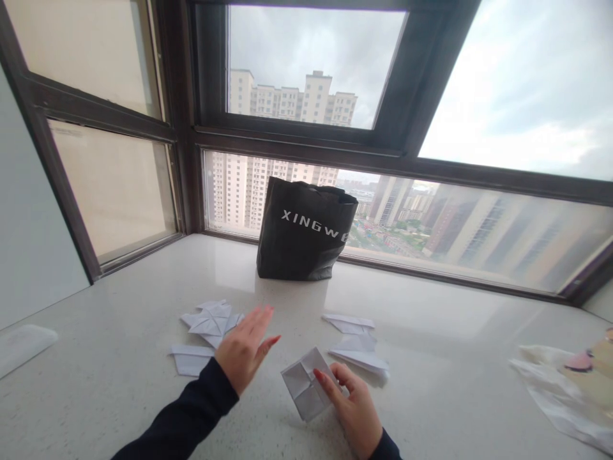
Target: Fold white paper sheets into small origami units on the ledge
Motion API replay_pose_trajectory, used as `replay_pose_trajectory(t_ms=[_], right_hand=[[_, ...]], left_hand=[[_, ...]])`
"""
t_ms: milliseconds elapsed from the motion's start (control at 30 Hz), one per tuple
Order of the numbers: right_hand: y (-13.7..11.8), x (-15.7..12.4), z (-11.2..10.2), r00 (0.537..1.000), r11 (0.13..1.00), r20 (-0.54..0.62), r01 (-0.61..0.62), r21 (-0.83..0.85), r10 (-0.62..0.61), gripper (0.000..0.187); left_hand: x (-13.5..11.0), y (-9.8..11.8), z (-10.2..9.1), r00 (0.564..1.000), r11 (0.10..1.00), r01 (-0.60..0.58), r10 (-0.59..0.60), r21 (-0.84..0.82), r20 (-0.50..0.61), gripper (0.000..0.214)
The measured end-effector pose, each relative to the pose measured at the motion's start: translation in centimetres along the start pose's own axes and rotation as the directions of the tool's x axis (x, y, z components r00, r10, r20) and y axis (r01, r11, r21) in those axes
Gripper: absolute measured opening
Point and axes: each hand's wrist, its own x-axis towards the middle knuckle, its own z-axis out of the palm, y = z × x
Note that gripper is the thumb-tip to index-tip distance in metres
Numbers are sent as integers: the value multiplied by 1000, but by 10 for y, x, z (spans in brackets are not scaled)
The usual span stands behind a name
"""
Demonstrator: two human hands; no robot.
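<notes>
A pale, speckled sill (431,396) fills the foreground, glossy with daylight and set into a window corner. Nearest, the right hand (357,406) pinches a folded paper square (301,390) by its right edge, thumb on top, with the rest of the fingers mostly hidden behind. The square is tilted, in front of the person and just above or on the sill; which of the two I cannot tell. Its visible face is crossed by folds that meet near the middle.

The left hand (242,348) is held out flat, fingers straight and side by side, thumb apart. It overlaps the left papers (211,319), several folded white pieces; whether it touches them is unclear. Beyond the square, to its right, lie the right papers (352,324), also white and folded. A crumpled wrapper (550,383) lies at the far right.

Farther back, a black bag (306,236) with white lettering stands upright near the glass. Behind it, dark frames (297,137) cross the window, with towers (306,99) outside under a cloudy sky (517,83).
</notes>
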Motion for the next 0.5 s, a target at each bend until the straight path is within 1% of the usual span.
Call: replay_pose_trajectory(t_ms=[33,67,100,133,167,200,233,333,400,433,467,500], right_hand=[[1,0,0,1000,999,-3,18,-30,-18,40],[2,0,0,999,998,-4,33,-57,-33,40],[2,0,1,999,996,-2,45,-79,-45,40],[3,-1,1,998,994,-1,55,-97,-55,40],[4,-1,1,998,992,0,64,-111,-64,40],[4,-1,2,997,990,-2,71,-122,-71,40],[4,-2,2,997,989,-6,76,-130,-78,40],[4,-2,2,995,985,-20,97,-141,-100,39],[4,-3,2,992,984,-31,114,-140,-119,39],[3,-3,1,991,983,-33,124,-134,-130,38],[3,-3,0,989,983,-32,137,-124,-141,38],[2,-4,-1,987,982,-29,154,-113,-158,37]], left_hand=[[5,-9,-7,994,977,104,-109,189,16,43],[8,-17,-12,970,911,220,-242,348,20,44],[10,-24,-16,929,828,316,-369,463,25,47],[11,-30,-18,883,755,381,-469,534,33,51],[11,-36,-18,842,707,417,-538,572,51,53],[11,-42,-18,815,690,429,-574,584,80,53],[10,-46,-17,802,692,428,-588,581,110,51],[10,-53,-18,801,727,408,-575,552,166,44],[11,-51,-23,801,735,401,-571,547,180,46],[12,-47,-27,812,741,397,-558,541,169,48],[14,-42,-30,844,770,386,-518,508,143,49],[14,-35,-31,886,820,365,-452,440,107,50]])
